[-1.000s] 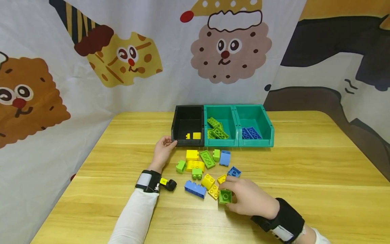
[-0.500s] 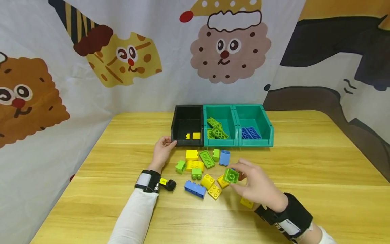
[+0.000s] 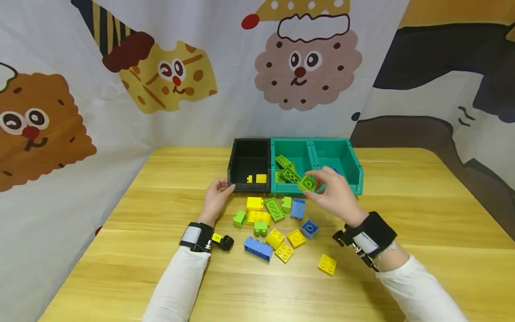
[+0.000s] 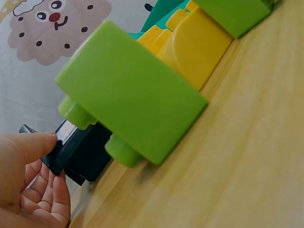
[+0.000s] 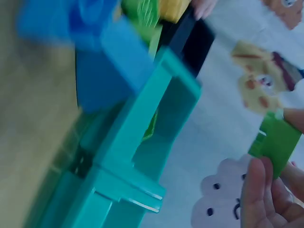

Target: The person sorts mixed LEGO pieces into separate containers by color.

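My right hand [image 3: 337, 197] pinches a small green toy brick [image 3: 307, 183] between thumb and fingers, hollow underside showing in the head view. It hangs near the front of the two teal bins [image 3: 314, 190]. The same green brick [image 5: 280, 142] shows in the right wrist view. My left hand [image 3: 215, 199] grips the front left corner of the black bin [image 3: 245, 187], thumb on top and fingers curled beneath, as the left wrist view shows. Several green bricks [image 3: 286, 169] lie in the middle bin. Two yellow bricks [image 3: 261, 179] sit in the black one.
Loose bricks lie in front of the bins: a long blue brick [image 3: 258, 248], a green brick [image 3: 275, 209], a blue brick [image 3: 297, 208] and several more. One yellow brick [image 3: 327, 264] lies apart at the right. A printed cloth [image 3: 225, 120] hangs behind the table.
My right hand has lifted the green brick from the loose pile and carried it away from me to the teal bins. My left hand has stayed at the black bin's corner.
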Tool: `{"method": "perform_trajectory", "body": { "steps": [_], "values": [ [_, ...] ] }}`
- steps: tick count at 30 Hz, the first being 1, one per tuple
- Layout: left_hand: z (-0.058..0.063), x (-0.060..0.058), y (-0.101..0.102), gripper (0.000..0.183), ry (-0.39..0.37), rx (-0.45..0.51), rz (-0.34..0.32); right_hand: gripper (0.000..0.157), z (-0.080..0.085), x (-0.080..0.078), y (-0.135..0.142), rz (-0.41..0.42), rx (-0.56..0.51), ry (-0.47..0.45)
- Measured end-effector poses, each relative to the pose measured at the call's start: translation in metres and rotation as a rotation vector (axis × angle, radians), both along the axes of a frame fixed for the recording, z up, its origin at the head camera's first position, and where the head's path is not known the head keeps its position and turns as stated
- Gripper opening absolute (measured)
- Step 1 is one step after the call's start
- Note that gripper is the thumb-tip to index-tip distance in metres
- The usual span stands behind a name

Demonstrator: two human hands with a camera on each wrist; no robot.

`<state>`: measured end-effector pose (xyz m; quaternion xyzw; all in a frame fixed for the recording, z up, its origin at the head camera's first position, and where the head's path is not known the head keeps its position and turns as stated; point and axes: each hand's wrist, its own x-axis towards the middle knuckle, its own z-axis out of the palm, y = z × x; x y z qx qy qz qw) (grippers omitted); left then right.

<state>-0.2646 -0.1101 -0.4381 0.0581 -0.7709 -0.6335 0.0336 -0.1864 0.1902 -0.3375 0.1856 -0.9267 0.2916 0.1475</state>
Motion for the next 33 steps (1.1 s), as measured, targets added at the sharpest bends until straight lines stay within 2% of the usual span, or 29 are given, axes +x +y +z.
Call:
{"method": "perform_trajectory", "body": {
  "steps": [5, 12, 17, 23, 33],
  "values": [
    [-0.002, 0.000, 0.000, 0.022, 0.012, -0.002, 0.001, 0.049, 0.007, -0.036, -0.006, -0.032, 0.015, -0.008],
    [-0.002, 0.000, 0.001, 0.021, 0.007, 0.010, 0.007, 0.046, 0.003, -0.061, -0.016, -0.061, 0.022, -0.130],
    [-0.003, -0.002, 0.000, 0.022, 0.010, 0.011, 0.004, 0.041, -0.007, -0.070, -0.027, -0.087, 0.037, -0.205],
    [-0.003, -0.001, 0.001, 0.023, 0.005, -0.002, 0.012, 0.031, -0.016, -0.075, -0.035, -0.064, 0.136, -0.292],
    [-0.002, -0.001, 0.001, 0.022, 0.010, -0.001, 0.012, 0.029, -0.022, -0.084, -0.042, -0.047, 0.243, -0.305]
  ]
}}
